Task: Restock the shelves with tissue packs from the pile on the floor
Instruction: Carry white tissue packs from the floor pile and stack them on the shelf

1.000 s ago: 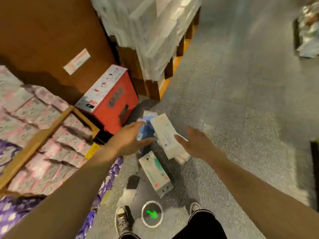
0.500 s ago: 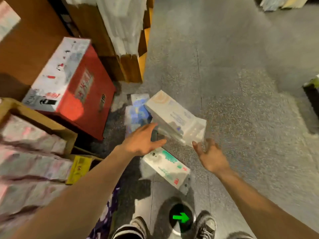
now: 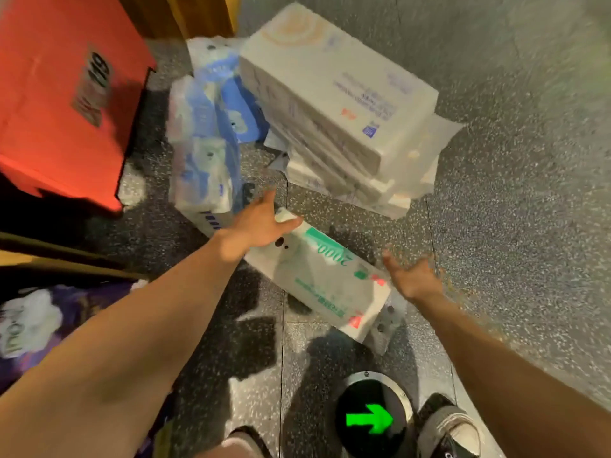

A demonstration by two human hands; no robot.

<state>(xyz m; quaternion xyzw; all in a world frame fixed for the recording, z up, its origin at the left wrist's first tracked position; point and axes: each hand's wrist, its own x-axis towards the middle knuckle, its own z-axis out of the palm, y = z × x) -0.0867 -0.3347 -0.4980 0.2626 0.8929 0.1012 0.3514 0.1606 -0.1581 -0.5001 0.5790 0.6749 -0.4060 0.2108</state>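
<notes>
A white tissue pack with green print [image 3: 325, 282] lies flat on the speckled floor just in front of me. My left hand [image 3: 261, 221] rests open on its far left end, fingers spread. My right hand [image 3: 411, 276] hovers open at its right end, palm turned inward, holding nothing. Behind it sits a stack of cream tissue packs [image 3: 337, 104], tilted. A blue and white tissue pack [image 3: 206, 150] stands to their left.
A red cardboard box [image 3: 62, 90] stands at the left. Purple packs [image 3: 36, 322] fill the lower left corner beside a wooden shelf edge [image 3: 66, 259]. A round floor light with a green arrow [image 3: 370, 421] sits between my shoes. Open floor extends to the right.
I have leaned down much closer to the pile. Both hands dropped from beside the cream stack to the two ends of the green-printed pack.
</notes>
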